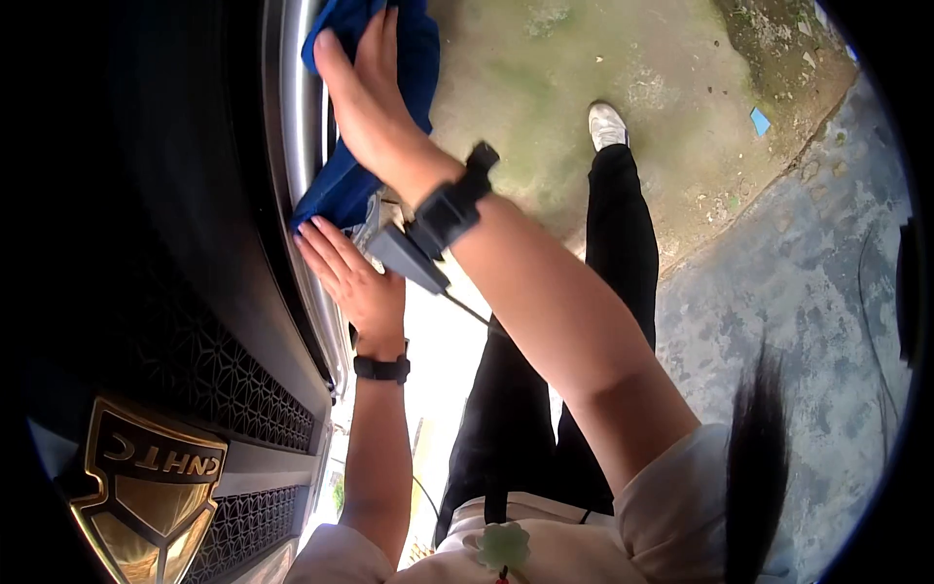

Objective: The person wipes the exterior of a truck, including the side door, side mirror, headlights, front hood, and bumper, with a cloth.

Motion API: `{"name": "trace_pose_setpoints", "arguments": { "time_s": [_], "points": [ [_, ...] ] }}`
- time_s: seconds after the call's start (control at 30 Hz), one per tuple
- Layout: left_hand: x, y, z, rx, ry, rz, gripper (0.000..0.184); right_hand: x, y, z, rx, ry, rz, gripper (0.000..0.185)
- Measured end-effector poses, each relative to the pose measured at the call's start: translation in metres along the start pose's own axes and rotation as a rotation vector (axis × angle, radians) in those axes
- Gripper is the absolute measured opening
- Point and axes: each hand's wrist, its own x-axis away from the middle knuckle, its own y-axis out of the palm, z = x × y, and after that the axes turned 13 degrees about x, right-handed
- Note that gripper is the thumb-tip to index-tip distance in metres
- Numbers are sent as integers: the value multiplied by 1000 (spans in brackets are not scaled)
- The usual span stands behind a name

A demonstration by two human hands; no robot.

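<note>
A blue cloth lies bunched along a shiny chrome trim strip on the front of a dark vehicle. My right hand is on the cloth, holding it against the strip; part of its fingers is hidden. Lower down, my left hand has its fingers stretched out, with the fingertips at the cloth's bottom corner and against the trim. A black strap with a dark box-shaped device sits on my right wrist. Round my left wrist is a black band.
At lower left, the vehicle front carries a patterned grille and a gold badge lettered CNHTC. My white shoe stands on stained ground. Grey concrete spreads to the right. A thin cable hangs from the wrist device.
</note>
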Motion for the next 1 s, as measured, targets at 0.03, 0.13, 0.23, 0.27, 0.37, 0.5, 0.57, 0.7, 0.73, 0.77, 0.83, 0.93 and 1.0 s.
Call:
{"name": "trace_pose_setpoints", "arguments": {
  "time_s": [0.03,0.13,0.23,0.27,0.37,0.5,0.57,0.7,0.73,0.77,0.83,0.93,1.0],
  "points": [
    [8,-1,-6,4,-26,-26,78,19,-3,-9,-13,-46,-37,83],
    [30,-3,-19,-104,-31,-63,74,17,-13,-15,-74,11,-130,90],
    [17,-8,-20,-187,32,-50,72,-54,3,22,-120,63,112,90],
    [9,-6,-20,-176,58,-36,74,-63,-2,28,-181,80,95,89],
    [-16,2,-11,-99,108,2,80,-64,-8,43,-300,154,44,86],
    [-41,3,10,3,104,60,81,-10,1,42,-437,180,-4,82],
    [-28,6,5,-15,77,53,76,37,8,31,-573,174,-60,80],
    [30,19,-36,-65,132,4,72,91,22,14,-382,130,-121,82],
    [36,16,-40,-103,137,-50,72,89,22,14,-368,85,-103,82],
    [34,15,-45,-167,147,-54,71,88,22,14,-353,45,-81,82],
    [18,7,-39,-222,130,-106,65,58,21,31,-415,112,-78,85],
    [-26,1,-16,-358,179,-127,67,38,11,40,-497,241,-104,85],
    [-45,4,-8,-403,210,-124,67,36,6,40,-542,393,-122,85]
  ]
}}
